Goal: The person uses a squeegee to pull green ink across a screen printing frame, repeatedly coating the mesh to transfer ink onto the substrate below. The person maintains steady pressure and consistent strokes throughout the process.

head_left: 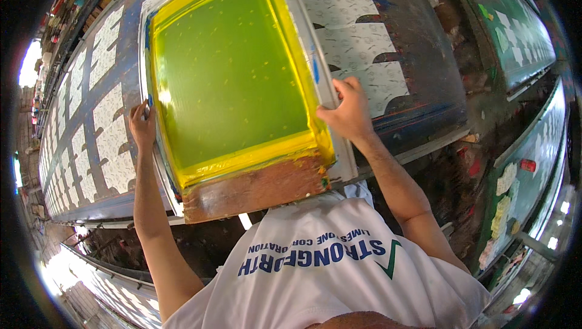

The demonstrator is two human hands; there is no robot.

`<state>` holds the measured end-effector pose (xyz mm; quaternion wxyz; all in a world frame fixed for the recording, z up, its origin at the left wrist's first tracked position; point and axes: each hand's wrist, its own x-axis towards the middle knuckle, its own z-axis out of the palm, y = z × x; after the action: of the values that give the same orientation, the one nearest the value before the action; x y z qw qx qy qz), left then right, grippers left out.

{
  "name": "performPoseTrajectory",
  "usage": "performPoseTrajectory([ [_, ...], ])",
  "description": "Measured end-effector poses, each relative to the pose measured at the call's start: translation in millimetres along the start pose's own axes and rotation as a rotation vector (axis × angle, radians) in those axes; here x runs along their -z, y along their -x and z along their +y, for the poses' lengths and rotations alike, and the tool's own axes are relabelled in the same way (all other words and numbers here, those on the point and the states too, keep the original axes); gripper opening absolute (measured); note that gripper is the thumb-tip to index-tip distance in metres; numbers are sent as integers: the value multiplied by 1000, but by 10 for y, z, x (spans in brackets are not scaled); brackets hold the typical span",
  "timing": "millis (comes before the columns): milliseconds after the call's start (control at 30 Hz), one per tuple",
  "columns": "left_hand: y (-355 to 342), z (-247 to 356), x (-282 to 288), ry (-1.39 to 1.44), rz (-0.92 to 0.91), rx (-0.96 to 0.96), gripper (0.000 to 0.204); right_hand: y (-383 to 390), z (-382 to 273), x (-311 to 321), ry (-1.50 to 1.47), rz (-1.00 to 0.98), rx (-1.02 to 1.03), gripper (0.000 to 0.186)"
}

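Note:
A rectangular screen frame (230, 71) with green mesh, yellow taped border and a brown board along its near end lies over a long dark table (424, 74), close against my body. My left hand (142, 124) has its fingers closed on the frame's left edge. My right hand (351, 107) grips the frame's right edge, thumb on the yellow border and fingers on the grey outer rail. White printed cut pieces (112, 135) lie in rows on the table at the left, and more (367, 92) show right of the frame, partly hidden by it.
A green table (515, 74) with pale pieces stands at the upper right. Another table (521, 220) at the lower right holds a small red object (527, 165) and yellowish lumps (502, 223). A further long table (115, 268) runs along the lower left.

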<state>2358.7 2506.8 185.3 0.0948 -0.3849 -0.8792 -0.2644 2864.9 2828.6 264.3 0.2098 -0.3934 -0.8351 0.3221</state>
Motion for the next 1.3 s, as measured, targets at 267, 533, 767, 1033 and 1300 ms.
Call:
performPoseTrajectory([
  [267,-61,2101,-898,49,35,70,33,-419,1689,1281,45,58,-25,58],
  [533,132,3316,-1528,51,-7,85,37,-435,2734,2020,104,34,-104,66],
  [767,272,3506,-1636,-35,85,-1,35,-399,2987,2168,163,-71,-152,73],
  [1033,344,3512,-1714,-43,37,68,36,-396,3059,2079,203,-84,-156,74],
  [1300,392,3502,-1808,43,18,120,35,104,2327,2039,225,-119,147,72],
])
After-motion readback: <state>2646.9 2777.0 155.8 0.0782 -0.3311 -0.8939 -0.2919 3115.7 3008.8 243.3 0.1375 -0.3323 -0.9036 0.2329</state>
